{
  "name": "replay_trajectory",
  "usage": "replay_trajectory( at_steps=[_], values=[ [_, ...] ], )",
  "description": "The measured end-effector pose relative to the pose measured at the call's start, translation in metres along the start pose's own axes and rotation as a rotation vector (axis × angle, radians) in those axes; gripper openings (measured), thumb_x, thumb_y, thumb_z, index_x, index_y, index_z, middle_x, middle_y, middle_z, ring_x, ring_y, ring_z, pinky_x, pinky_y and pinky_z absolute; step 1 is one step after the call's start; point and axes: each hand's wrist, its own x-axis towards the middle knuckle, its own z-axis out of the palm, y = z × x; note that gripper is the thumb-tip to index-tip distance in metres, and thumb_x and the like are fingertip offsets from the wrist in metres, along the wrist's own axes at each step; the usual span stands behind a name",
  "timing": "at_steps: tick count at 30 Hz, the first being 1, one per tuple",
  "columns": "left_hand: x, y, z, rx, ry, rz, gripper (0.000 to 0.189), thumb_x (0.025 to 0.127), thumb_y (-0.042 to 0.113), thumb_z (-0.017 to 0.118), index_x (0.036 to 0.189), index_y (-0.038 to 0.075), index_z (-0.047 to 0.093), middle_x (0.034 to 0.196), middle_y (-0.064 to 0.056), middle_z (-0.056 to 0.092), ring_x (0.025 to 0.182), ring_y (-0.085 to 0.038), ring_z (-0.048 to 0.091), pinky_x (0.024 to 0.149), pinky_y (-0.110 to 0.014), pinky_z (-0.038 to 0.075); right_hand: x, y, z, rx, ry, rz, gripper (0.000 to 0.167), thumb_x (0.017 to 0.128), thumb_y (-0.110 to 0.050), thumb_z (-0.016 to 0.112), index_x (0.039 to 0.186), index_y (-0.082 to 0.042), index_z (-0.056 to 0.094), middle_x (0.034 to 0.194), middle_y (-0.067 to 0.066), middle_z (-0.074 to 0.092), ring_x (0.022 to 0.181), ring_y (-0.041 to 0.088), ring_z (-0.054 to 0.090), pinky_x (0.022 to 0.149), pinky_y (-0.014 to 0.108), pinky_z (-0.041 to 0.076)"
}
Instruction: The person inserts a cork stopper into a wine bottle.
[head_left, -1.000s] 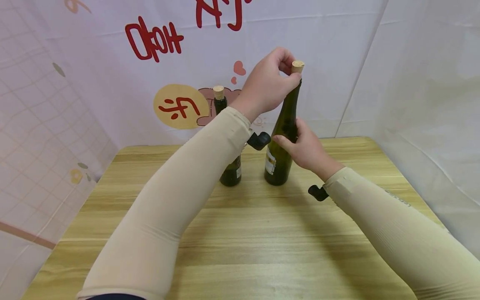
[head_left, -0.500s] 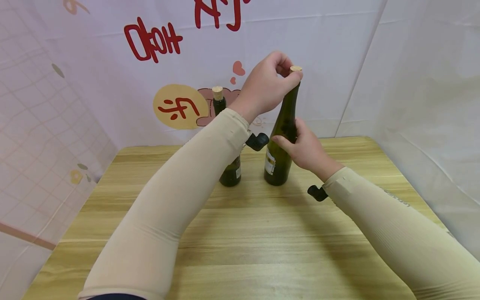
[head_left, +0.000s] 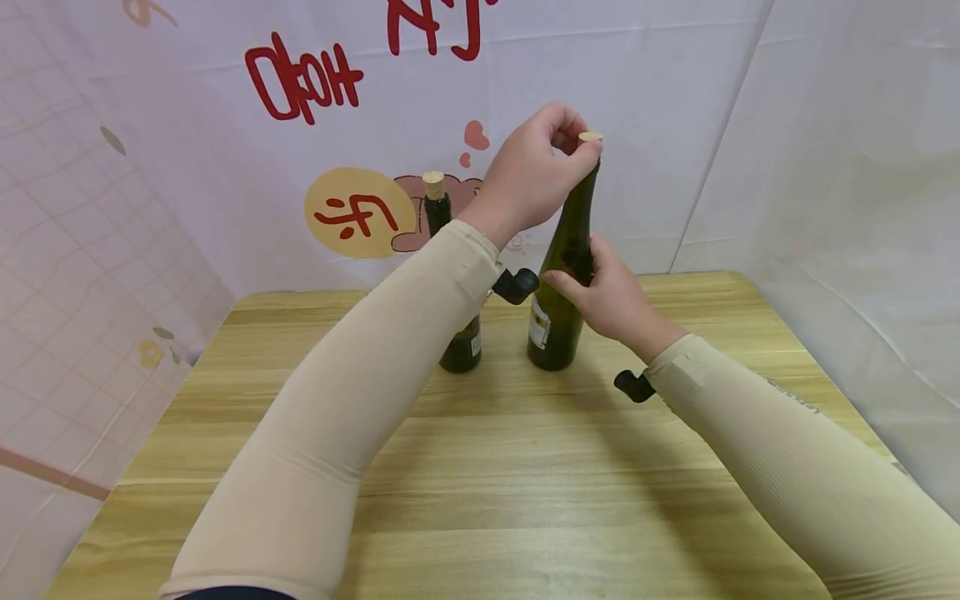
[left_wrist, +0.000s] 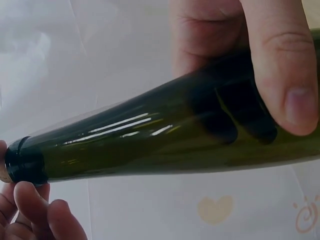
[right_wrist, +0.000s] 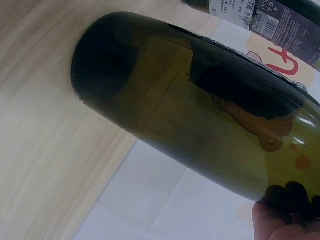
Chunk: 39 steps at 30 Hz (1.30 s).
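A dark green wine bottle [head_left: 574, 218] stands on the table with a partly torn label low on its side. My right hand [head_left: 617, 293] grips it around the middle, with the thumb across the near side; in the left wrist view that thumb [left_wrist: 287, 75] lies over the glass. At the mouth, my left hand [head_left: 534, 171] pinches a cork [head_left: 590, 137] between thumb and fingers. Only the cork's pale top shows from above, and how deep it sits is hidden. To the left, a second bottle [head_left: 461, 353] stands partly behind my left forearm, with its own cork [head_left: 433, 184] in the neck.
The wood-grain table [head_left: 480, 483] reaches back to a white cloth backdrop [head_left: 660, 100] printed with red characters and small drawings. In the right wrist view the second bottle's barcode label [right_wrist: 285, 30] appears close beside the held bottle.
The cork under my left hand has gone down, from standing well above the fingers to showing little more than its top. My left hand dropped slightly with it; the right hand stays put.
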Motion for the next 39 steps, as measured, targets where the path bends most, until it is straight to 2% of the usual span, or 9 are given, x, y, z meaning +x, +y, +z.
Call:
replay_trajectory(
  at_steps=[20, 39],
  values=[
    [0.0005, -0.0037, 0.0021, 0.010, 0.023, -0.002, 0.017, 0.108, 0.035, 0.058, 0.114, 0.019, 0.059, 0.114, 0.005, 0.065, 0.105, -0.010, 0.058, 0.089, -0.024, 0.049, 0.0005, -0.0012, 0.0006, -0.009, -0.012, 0.004, 0.059, 0.102, -0.041, 0.070, 0.143, -0.009, 0.043, 0.138, 0.013, 0.060, 0.129, 0.033, 0.062, 0.109, 0.061, 0.049],
    [-0.0010, -0.0038, 0.0043, -0.069, 0.030, -0.003, 0.013, 0.107, 0.030, 0.061, 0.114, 0.019, 0.060, 0.116, 0.004, 0.064, 0.109, -0.009, 0.057, 0.091, -0.024, 0.048, 0.0006, 0.0010, 0.0017, 0.003, -0.004, -0.014, 0.057, 0.102, -0.039, 0.070, 0.142, -0.009, 0.044, 0.136, 0.013, 0.060, 0.127, 0.032, 0.063, 0.109, 0.059, 0.050]
  ],
)
